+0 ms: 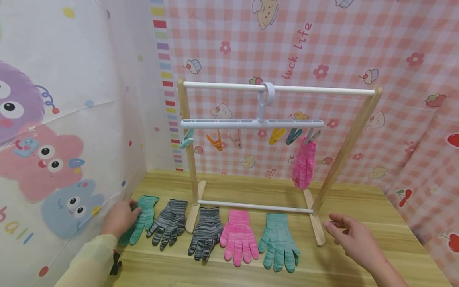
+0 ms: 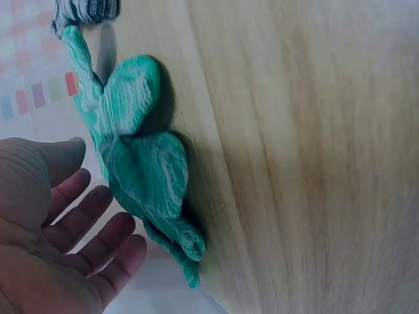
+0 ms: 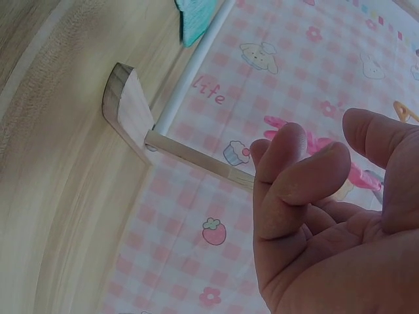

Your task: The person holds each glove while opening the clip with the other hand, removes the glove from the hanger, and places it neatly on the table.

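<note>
My left hand [image 1: 122,217] is over the leftmost green glove [image 1: 145,215], covering part of it. In the left wrist view, its relaxed fingers are beside the crumpled green glove [image 2: 144,157] with nothing gripped. My right hand [image 1: 355,239], fingers loosely bent and holding nothing, hovers right of the rack's right foot [image 1: 315,229]. Along the table's front lie two grey-black gloves [image 1: 168,221], a pink glove [image 1: 239,237] and another green glove [image 1: 279,241]. A pink glove [image 1: 304,165] hangs from the grey clothespin [image 1: 312,135] at the hanger's right end.
A wooden rack with a white top bar [image 1: 222,86] stands on the table [image 1: 222,275]. From it hangs a white clip hanger [image 1: 222,124] with several coloured clothespins, including an orange clothespin [image 1: 216,141] and a yellow clothespin [image 1: 276,136]. Patterned cloth [image 1: 322,52] covers the back.
</note>
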Available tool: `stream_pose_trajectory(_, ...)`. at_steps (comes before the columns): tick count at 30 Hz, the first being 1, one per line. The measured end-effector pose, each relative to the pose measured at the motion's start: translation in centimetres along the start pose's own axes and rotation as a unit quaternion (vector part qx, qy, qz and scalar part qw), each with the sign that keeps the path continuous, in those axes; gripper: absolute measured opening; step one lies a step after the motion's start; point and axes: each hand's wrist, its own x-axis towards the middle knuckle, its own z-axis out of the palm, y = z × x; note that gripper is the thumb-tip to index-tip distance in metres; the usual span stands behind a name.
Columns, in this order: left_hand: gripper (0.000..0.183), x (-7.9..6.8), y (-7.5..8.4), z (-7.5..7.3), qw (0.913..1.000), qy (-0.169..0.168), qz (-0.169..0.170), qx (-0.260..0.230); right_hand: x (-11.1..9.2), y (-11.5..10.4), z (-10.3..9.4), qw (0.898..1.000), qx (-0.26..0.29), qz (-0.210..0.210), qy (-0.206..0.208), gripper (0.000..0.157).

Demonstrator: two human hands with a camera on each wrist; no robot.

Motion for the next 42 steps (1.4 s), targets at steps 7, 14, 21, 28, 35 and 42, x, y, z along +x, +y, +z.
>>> stream_pose_trajectory(7, 0.035, -0.3, 1.2, 0.3, 0.9994, 0.030, 0.015, -0.013, 0.1, 0.1, 0.1, 1.000, 0.001, 0.000, 0.001, 0.077)
stream_pose_trajectory(14, 0.032, -1.3, 3.4, 0.6, 0.9958, 0.064, 0.056, -0.033, 0.3, -0.1, 0.1, 1.000, 0.001, -0.006, 0.001, 0.077)
stream_pose_trajectory(21, 0.019, -2.4, 7.1, 1.9, 0.9832, 0.133, 0.122, -0.028, 1.0, -0.7, -0.4, 1.000, -0.002, -0.029, 0.003, 0.075)
stream_pose_trajectory(28, 0.010, -3.8, 12.4, 3.4, 0.9657, 0.166, 0.198, -0.030, 2.1, -1.9, -1.4, 0.997, -0.021, -0.068, 0.025, 0.075)
stream_pose_trajectory(35, 0.009, -5.5, 18.8, 4.5, 0.9457, 0.157, 0.279, -0.058, 3.7, -4.8, -3.6, 0.988, -0.055, -0.121, 0.077, 0.072)
stream_pose_trajectory(42, 0.018, -6.5, 25.1, 5.5, 0.9292, 0.080, 0.346, -0.104, 5.4, -8.4, -5.5, 0.972, -0.059, -0.174, 0.149, 0.068)
